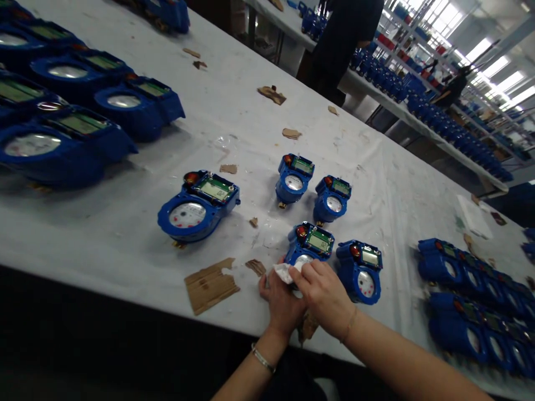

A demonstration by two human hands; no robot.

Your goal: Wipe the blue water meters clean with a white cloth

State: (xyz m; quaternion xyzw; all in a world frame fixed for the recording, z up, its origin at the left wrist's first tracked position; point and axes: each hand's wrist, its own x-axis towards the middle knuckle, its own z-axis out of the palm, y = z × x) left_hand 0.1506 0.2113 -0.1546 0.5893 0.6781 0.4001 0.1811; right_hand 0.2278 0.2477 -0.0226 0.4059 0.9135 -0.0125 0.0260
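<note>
A blue water meter [318, 240] with a green circuit board, a small display and a round dial stands near the table's front edge. My left hand [284, 305] is wrapped round its near lower side; part of that grip is hidden. Pinched in my right hand [324, 289] is a crumpled white wipe [283, 273], held at the dial, which it and my fingers partly cover. Close by on the right is another water meter [360, 272]. Two more, a water meter [294, 179] and its neighbour [333, 199], stand just behind. Farther left sits a single water meter [198, 207].
Rows of blue meters [125, 106] fill the left side, and more meters [472, 278] stand at the right. A cardboard piece [212, 285] and several scraps lie on the white-covered table [137, 223]. Beyond it, a person in dark clothes [346, 42] stands by another table.
</note>
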